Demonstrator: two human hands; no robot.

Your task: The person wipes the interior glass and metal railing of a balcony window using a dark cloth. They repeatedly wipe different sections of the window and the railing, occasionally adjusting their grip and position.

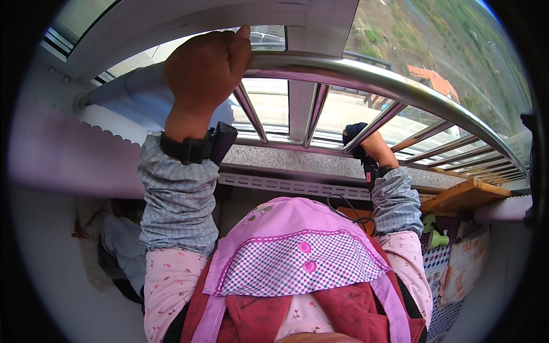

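My left hand [209, 71] is closed round the top tube of a stainless steel railing [320, 67] in front of a window. A light blue cloth [137, 94] hangs over the rail beside and behind that hand. Lower down on the right, my right hand [376, 147] reaches to the foot of an upright bar. A dark blue cloth [354, 135] is bunched at its fingers against the bar, and the fingertips are hidden by it. Both wrists carry black straps with small boxes.
A grey stone sill [309, 160] runs below the bars, above a white slotted strip [297, 186]. A wooden board [466, 194] juts out at the right, near a hanging fabric organiser [443, 268]. A scalloped pale curtain edge [114, 137] is at the left.
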